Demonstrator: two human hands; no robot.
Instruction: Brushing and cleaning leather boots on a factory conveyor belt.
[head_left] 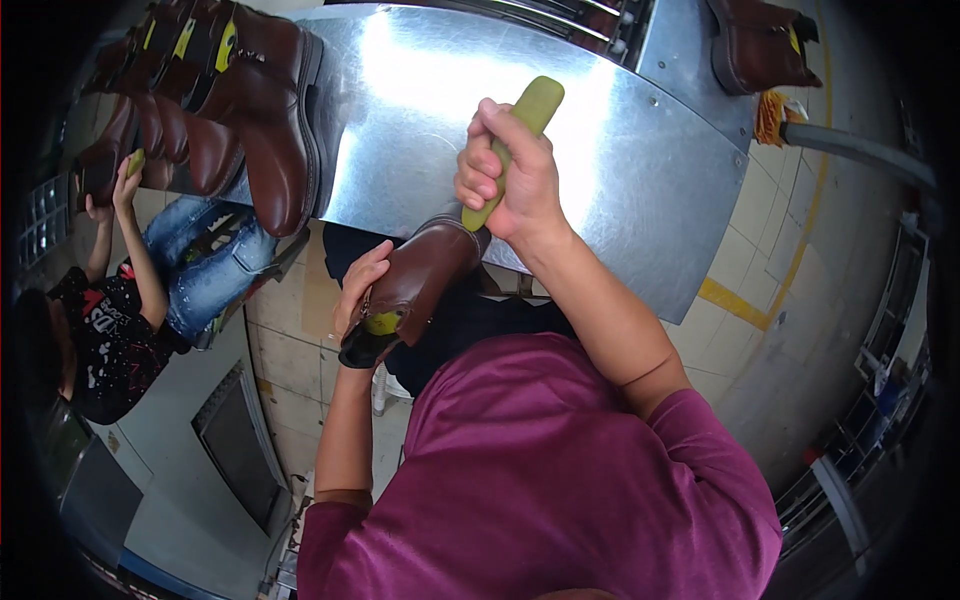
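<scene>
A brown leather ankle boot (425, 270) lies tilted above my lap, its toe against the near edge of the metal table and its shaft opening facing me. Yellow lining shows inside the shaft. My left hand (362, 285) grips the shaft from the left side, some fingers hidden behind it. In my right fist (512, 175) is a long, flat yellow-green bar (540, 103), upper end sticking up past the thumb. Its lower end meets the boot's toe near the sole edge; whether it presses there I cannot tell.
Several brown boots (280, 140) stand at the table's left end. The shiny metal table (420, 110) spans the far side. Another boot (765, 45) is at the far right, near a grey bar (860, 150). A co-worker (110, 330) at left holds a boot and a yellow-green piece.
</scene>
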